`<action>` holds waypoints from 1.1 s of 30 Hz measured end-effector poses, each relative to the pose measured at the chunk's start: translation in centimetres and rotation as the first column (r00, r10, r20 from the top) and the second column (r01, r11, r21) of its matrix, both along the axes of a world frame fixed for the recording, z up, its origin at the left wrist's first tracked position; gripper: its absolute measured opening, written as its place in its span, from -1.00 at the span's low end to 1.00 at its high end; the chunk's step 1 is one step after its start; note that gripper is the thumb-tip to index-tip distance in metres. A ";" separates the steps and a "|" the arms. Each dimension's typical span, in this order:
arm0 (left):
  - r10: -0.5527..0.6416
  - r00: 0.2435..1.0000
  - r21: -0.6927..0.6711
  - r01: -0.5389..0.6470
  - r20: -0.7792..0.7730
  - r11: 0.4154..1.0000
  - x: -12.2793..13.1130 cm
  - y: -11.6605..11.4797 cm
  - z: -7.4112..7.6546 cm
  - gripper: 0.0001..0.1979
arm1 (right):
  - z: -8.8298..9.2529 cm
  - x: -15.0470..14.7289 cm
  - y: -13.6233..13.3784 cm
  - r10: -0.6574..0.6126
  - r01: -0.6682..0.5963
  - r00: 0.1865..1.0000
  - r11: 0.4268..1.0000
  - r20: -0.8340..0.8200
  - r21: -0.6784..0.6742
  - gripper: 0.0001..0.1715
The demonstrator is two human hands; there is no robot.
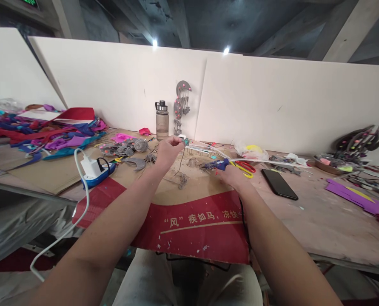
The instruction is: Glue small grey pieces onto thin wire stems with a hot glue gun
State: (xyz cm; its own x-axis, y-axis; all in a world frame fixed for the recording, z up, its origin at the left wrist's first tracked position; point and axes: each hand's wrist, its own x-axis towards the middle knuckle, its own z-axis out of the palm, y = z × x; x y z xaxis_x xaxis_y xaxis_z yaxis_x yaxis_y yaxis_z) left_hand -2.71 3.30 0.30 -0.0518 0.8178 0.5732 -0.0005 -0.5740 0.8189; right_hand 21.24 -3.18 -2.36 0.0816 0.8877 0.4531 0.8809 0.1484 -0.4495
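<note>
My left hand [170, 151] is raised above the middle of the table, thumb and fingers pinched on a small teal piece [185, 142]. A thin grey cord [180, 163] hangs below it toward a small tangle of grey yarn [183, 181] on the cardboard. To the right, my right hand [232, 175] is closed around a blue hot glue gun [220, 164], its dark nozzle pointing left toward the other hand. A long white glue stick [272, 161] sticks out behind the gun. Scissors with red and yellow handles [246, 169] lie just beyond this hand.
Red-printed cardboard [205, 229] covers the front edge. A phone [279, 184] lies right; a white charger [92, 166] sits on a blue power strip left. A bottle [162, 121] and grey moon hanging [183, 89] are at the back. Felt scraps [71, 127] pile up left.
</note>
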 end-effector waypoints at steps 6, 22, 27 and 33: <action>0.295 0.912 0.374 -0.178 -0.285 0.910 0.1 -1.1 0.3 -0.96 | 2.0 -4.1 -1.5 -0.058 0.098 0.974 0.979 -0.220 0.177 -0.89; -0.068 0.993 0.006 0.069 -0.100 0.998 0.9 -1.7 0.3 -0.87 | 2.6 -10.4 0.4 0.295 -0.108 0.858 0.905 -0.421 0.412 -0.96; -0.142 0.988 -0.035 0.140 -0.066 0.989 1.1 -2.0 0.3 -0.85 | 2.6 -9.9 0.2 0.259 -0.074 0.889 0.895 -0.377 0.440 -0.93; -0.165 0.983 -0.042 0.162 -0.083 0.986 1.2 -2.2 0.2 -0.84 | 2.9 -9.7 -0.2 0.183 -0.027 0.933 0.893 -0.309 0.450 -0.89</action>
State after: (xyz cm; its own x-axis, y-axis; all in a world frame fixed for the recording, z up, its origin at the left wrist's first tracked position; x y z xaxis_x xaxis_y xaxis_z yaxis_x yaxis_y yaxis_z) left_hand -1.50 1.14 0.46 0.1323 0.8306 0.5410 -0.0208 -0.5433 0.8393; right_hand 11.53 -3.39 0.57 0.2148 0.6209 0.7539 0.6571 0.4792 -0.5819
